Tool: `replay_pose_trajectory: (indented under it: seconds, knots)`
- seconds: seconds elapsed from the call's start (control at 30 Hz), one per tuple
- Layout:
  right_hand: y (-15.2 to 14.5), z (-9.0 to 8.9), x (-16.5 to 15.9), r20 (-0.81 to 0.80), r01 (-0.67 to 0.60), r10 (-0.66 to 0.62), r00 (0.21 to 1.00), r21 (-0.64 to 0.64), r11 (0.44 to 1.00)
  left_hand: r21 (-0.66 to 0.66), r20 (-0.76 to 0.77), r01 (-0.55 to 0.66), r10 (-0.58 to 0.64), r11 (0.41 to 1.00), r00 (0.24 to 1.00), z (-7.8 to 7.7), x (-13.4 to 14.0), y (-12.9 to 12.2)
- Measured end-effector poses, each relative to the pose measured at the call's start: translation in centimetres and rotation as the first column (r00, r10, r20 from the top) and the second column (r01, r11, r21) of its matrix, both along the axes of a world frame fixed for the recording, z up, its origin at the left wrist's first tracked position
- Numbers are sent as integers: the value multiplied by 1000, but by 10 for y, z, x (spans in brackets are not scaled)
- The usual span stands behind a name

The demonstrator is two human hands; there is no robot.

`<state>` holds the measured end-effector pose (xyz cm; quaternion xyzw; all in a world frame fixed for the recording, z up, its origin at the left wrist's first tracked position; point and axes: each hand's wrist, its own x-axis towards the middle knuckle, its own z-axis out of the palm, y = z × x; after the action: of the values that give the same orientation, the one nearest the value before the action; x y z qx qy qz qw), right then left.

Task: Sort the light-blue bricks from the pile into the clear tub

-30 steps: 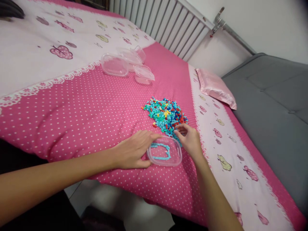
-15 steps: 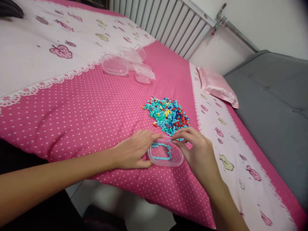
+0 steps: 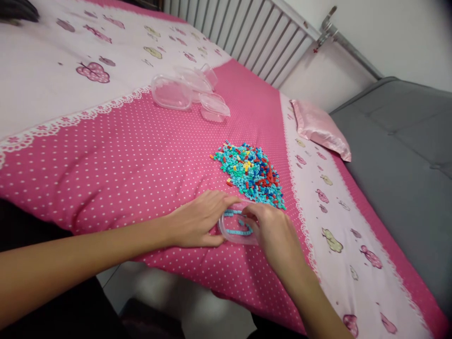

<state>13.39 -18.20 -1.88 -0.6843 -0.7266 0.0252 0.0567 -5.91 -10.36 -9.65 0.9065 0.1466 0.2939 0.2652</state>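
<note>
A clear plastic container (image 3: 231, 235) rests near the bed's front edge. My left hand (image 3: 197, 219) grips its left end, fingers over the far rim and thumb at the near side. Inside it, small light-blue toy bricks (image 3: 238, 232) form a chain along the bottom. My right hand (image 3: 270, 226) reaches over the right half, its thumb and index finger pinched at a light-blue brick (image 3: 241, 222) among the chain; the fingertips partly hide it. Just beyond the container lies a heap of small bricks (image 3: 249, 169) in light blue, green, dark blue, red and yellow.
Several clear plastic containers and lids (image 3: 173, 94) lie farther back on the pink dotted bedsheet (image 3: 141, 155). A pink pillow (image 3: 321, 129) leans by the grey headboard (image 3: 399, 132) at right. A barred rail (image 3: 240, 33) runs along the far side.
My right hand has moved from the container's far rim down and left into it, pinching among the blue bricks. My left hand stays on the container's left end. The view has shifted slightly.
</note>
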Motion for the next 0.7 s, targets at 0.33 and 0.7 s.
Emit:
replay_pose_trajectory:
  seconds: [0.33,0.7]
  knots:
    - [9,-5,1,148,-9,25,989,-108,994,7,-1,7,-7,1000,1000,0,0,0]
    - [11,4,-6,166,19,7,986,-156,988,-15,-8,-5,5,1000,1000,1,0,0]
